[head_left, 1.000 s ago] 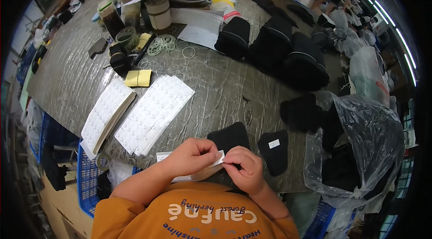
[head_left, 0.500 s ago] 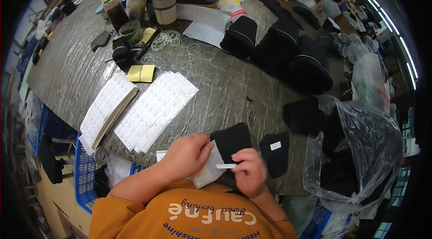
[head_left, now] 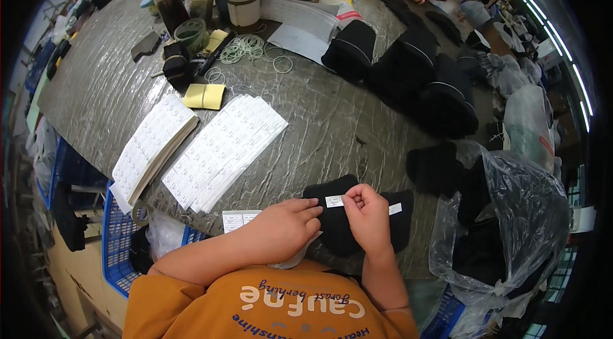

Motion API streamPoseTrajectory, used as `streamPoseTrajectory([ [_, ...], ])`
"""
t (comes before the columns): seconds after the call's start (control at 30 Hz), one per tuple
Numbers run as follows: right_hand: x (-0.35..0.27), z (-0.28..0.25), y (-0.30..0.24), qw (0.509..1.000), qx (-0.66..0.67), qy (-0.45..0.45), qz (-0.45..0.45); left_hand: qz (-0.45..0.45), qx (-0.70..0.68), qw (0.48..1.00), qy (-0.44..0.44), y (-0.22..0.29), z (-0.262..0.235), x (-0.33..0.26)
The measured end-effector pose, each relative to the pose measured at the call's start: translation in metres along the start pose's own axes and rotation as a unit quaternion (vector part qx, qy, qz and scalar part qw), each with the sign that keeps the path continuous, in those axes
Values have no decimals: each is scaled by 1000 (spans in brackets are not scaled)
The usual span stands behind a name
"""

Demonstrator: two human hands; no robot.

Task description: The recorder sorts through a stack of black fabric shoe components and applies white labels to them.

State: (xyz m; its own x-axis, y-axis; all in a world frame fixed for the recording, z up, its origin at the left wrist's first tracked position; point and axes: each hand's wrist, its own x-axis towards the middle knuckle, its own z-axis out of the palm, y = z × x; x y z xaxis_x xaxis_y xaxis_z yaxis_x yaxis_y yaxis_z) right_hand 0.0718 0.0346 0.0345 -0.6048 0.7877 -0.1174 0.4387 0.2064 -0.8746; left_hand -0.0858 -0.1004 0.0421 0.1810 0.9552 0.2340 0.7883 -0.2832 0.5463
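Note:
A dark, rounded flat fabric piece (head_left: 340, 230) lies at the table's near edge. On its upper part is a small white label (head_left: 334, 201). My right hand (head_left: 368, 217) pinches the label's right end between thumb and fingers. My left hand (head_left: 290, 229) has its fingertips on the fabric's left edge, close to the label. A pale, translucent backing sheet (head_left: 295, 258) sticks out from beneath my left hand, which appears closed on it. Partly behind my right hand is another dark piece (head_left: 400, 227) with its own white label (head_left: 395, 208).
White printed label sheets (head_left: 223, 150) and a thick label stack (head_left: 153, 144) lie left. Beyond them are a yellow pad (head_left: 204, 96), rubber bands (head_left: 242, 48) and jars (head_left: 169, 7). Banded black bundles (head_left: 405, 61) stand far right; a clear plastic bag (head_left: 517, 211) holds dark pieces. Co-workers sit across.
My right hand has brought the small label onto the dark fabric piece. My left hand has come down over the backing sheet, toward the fabric's edge. The view has shifted slightly.

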Motion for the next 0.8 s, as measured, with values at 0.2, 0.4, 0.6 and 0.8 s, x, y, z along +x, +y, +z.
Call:
streamPoseTrajectory([
  [0.2,2,-2,5,1000,8,13,0,17,48,999,-7,3,-6,-1],
  [0.4,-2,1,11,987,132,82,-27,-53,-54,990,-119,-1,-16,-11],
  [0.6,-1,8,16,964,-109,160,-182,-84,-63,994,41,-13,-2,-14],
  [0.8,-3,8,36,950,18,218,-222,-87,-71,993,24,-8,-11,-9],
])
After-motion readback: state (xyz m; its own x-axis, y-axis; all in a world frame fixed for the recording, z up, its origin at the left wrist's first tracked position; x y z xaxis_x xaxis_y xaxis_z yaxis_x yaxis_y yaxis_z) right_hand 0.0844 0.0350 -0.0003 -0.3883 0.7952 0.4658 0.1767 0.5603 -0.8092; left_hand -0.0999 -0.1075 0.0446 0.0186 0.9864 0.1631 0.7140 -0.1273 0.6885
